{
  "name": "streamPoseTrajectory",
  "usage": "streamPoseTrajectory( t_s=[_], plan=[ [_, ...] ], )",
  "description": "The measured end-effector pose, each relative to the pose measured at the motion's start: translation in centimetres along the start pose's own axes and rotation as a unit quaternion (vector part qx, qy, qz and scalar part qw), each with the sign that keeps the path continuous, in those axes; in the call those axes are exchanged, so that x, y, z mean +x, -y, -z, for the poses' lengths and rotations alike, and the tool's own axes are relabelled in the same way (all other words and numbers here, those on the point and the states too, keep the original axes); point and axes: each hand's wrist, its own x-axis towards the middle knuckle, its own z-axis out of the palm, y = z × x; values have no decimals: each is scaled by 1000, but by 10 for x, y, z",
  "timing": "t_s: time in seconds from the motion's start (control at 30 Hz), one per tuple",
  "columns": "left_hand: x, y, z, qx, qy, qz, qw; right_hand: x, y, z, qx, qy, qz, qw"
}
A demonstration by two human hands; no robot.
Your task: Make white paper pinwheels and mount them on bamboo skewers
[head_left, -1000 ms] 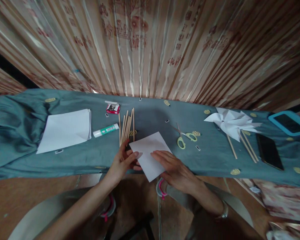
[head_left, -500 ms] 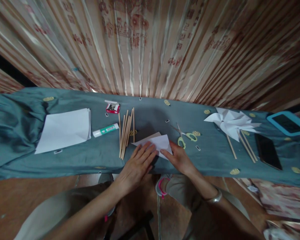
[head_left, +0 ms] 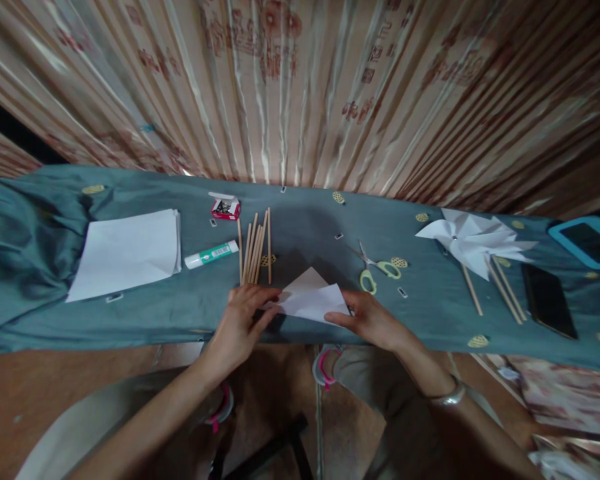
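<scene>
A folded sheet of white paper (head_left: 310, 301) is held low over the front edge of the cloth-covered table. My left hand (head_left: 243, 317) pinches its left corner between thumb and fingers. At the other end, my right hand (head_left: 373, 319) grips the paper with the thumb on top and the fingers behind. Several wooden sticks (head_left: 257, 250) lie just behind my left hand, which covers their lower ends. Scissors with pale green handles (head_left: 373, 270) rest partly open behind my right hand.
To the left are a stack of white paper (head_left: 127, 253), a glue stick (head_left: 211, 255) and an open red box of small metal pieces (head_left: 225, 208). On the right lie paper pinwheels (head_left: 473, 240) with sticks, a black phone (head_left: 549, 300) and a blue-framed tablet (head_left: 591, 241). A curtain (head_left: 300, 100) hangs behind.
My left hand has gone from lying flat on the paper to pinching its left corner. The paper has shifted slightly toward me, with more of its back layer showing. My right hand keeps its grip.
</scene>
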Motion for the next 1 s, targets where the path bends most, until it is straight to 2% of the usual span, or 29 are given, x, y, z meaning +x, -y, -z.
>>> streamPoseTrajectory(
  t_s=[0.07, 0.17, 0.37, 0.47, 0.57, 0.7, 0.83, 0.9, 1.0],
  plan=[
    [-1, 4, 3, -12, 20, 7, 1000, 0, 1, 1, 25, 6, -3, 1000],
    [-3, 7, 1, -8, 27, -2, 1000, 5, -1, -1, 34, -38, 2, 999],
    [-5, 9, 3, 19, 28, -7, 999, 19, -7, -14, -81, -163, -28, 983],
    [-4, 10, 4, 38, 32, -4, 999, 20, -3, -18, -104, -203, -54, 972],
    [-3, 10, 4, 52, 32, -3, 998, 17, 1, -20, -136, -218, -60, 965],
    [-3, 12, 1, 63, 38, -2, 997, 13, -4, -22, -188, -238, -34, 952],
    [-2, 13, -1, 75, 40, -5, 996, 13, -12, -25, -220, -230, -11, 948],
    [0, 13, -1, 70, 42, 0, 997, 14, -13, -24, -199, -235, -16, 951],
    [1, 10, 1, 44, 42, 19, 998, 14, -8, -19, -81, -224, -29, 971]
  ],
)
